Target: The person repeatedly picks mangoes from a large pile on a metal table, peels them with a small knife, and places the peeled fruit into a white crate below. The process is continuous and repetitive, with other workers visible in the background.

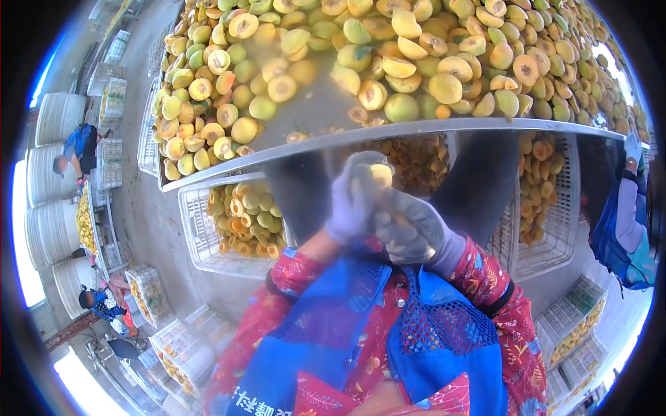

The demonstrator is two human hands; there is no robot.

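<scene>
My left hand (352,201), in a pale lilac and grey glove, is closed around a yellow piece of stone fruit (381,175). Pressed close beside it is my right hand (414,229), in a matching glove with its fingers curled; what sits in its grip is blurred and hidden. Both hands are over my lap, just on my side of the metal table edge (416,127). Beyond the edge lie heaps of halved yellow-green stone fruit (454,69), some showing brown pits or hollows.
Below the table, a white plastic crate (201,232) of fruit halves stands left of my legs, another crate (555,243) right. A co-worker (628,215) is at the right end. Far left are other people, stacked crates (111,163) and large white tubs (52,232).
</scene>
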